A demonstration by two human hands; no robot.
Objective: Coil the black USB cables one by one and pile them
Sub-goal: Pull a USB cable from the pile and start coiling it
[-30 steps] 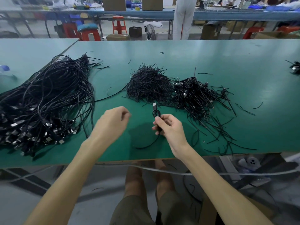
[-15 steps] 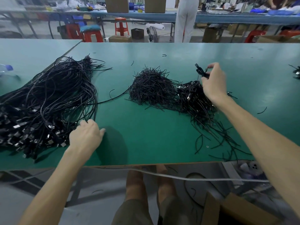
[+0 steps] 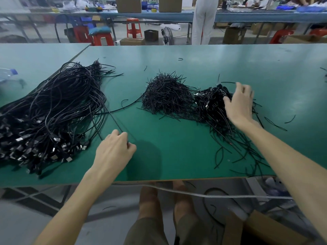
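The green table (image 3: 177, 156) carried three black heaps. The bundle of uncoiled USB cables (image 3: 53, 106) lay at the left, its metal plugs toward the near edge; the heap of short ties (image 3: 166, 96) lay at the centre; the pile of coiled cables (image 3: 208, 105) lay just to the right of the ties and touched them. Loose ties (image 3: 238, 152) were scattered from that pile toward the near right edge.

The left hand (image 3: 115, 149) was positioned just right of the plug ends of the bundle, fingers curled; thumb and fingertips pinched a single cable (image 3: 115, 120), which ran up and to the left from the hand into the bundle. The right hand (image 3: 238, 103) was positioned over the right side of the pile of coiled cables, palm down, fingers loosely extended and spread; the fingertips were blurred, and no object was visible in the grasp; contact with the pile could not be determined.

A clear bottle with a blue cap (image 3: 8, 75) lay at the far left, on an adjoining table.
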